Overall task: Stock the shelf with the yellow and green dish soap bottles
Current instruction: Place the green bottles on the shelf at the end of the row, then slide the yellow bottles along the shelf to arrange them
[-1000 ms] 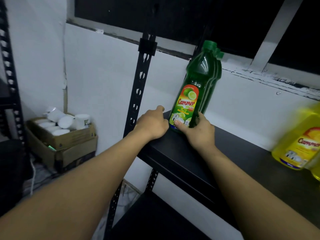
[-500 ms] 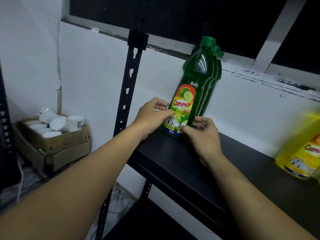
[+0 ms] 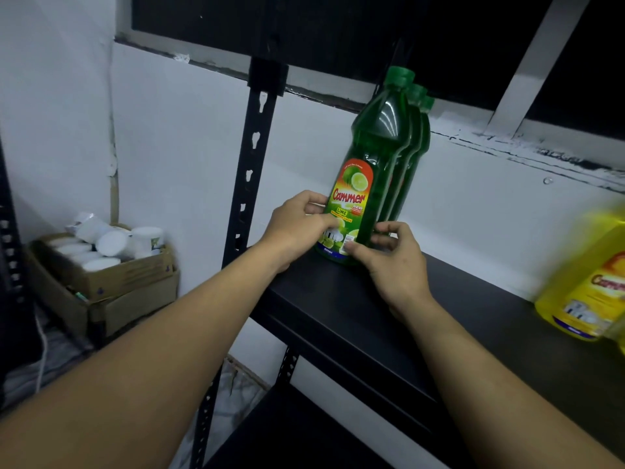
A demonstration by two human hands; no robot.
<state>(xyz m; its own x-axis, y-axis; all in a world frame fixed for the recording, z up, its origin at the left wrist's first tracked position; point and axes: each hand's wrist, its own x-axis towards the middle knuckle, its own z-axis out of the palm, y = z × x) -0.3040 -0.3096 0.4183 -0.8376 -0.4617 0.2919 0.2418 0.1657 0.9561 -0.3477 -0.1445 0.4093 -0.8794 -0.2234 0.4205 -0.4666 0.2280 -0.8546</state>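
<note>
Fingers [image 3: 316, 211] around three green bottles [image 3: 378, 170], seemingly.

left hand [image 3: 297, 228] | off shelf edge | now on front green bottle [image 3: 368, 184]

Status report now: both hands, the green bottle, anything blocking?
Left hand and right hand both gripping front green bottle. Upright on shelf, two behind. Nothing blocking.

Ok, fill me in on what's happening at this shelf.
A person is stocking the black shelf with dish soap. Both hands, left hand and right hand, grip the base of the front green bottle, which stands upright at the shelf's left end with two more green ones lined up behind. A yellow bottle stands further right.
</note>
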